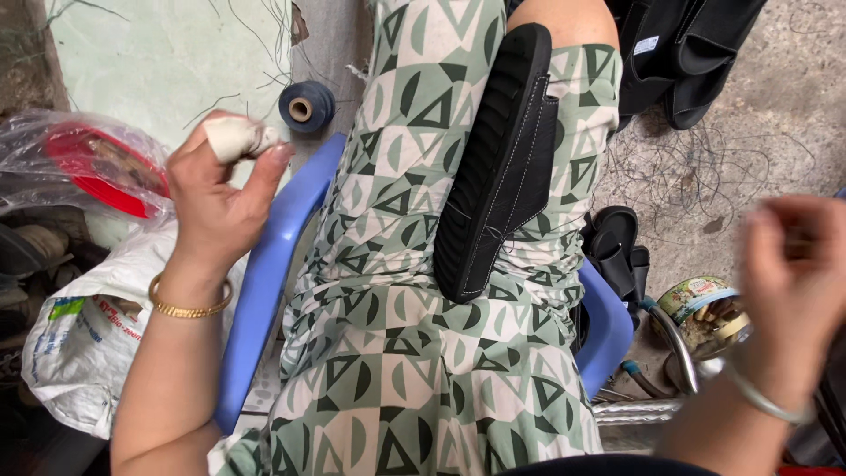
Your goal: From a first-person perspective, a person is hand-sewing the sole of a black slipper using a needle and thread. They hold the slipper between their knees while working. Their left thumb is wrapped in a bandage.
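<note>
head view, looking down: a black sandal (pixel 502 167) is seen lying sole-up along the lap, on a dress printed with green and cream shapes (pixel 397 353), with white stitching showing along its strap. it is touched by neither hand. the left hand (pixel 220 198) is raised to the left of the lap, over the edge of a blue plastic chair (pixel 264 282); its forefinger is wrapped in pale cloth tape, and the fingertips are drawn together as if pinching, though what is held between them cannot be made out. a gold bracelet (pixel 189 307) is worn at that wrist. the right hand (pixel 797 264) is lifted at the right edge and is blurred, so the state of its fingers cannot be told; a silver bangle (pixel 767 401) is worn on its wrist. a dark blue thread spool (pixel 307 106) is seen on the floor beyond the left hand. a red lid in clear plastic (pixel 97 167) and a white sack (pixel 84 339) lie at the left. more black sandals (pixel 617 251) and an open tin (pixel 705 308) are seen at the right.
</note>
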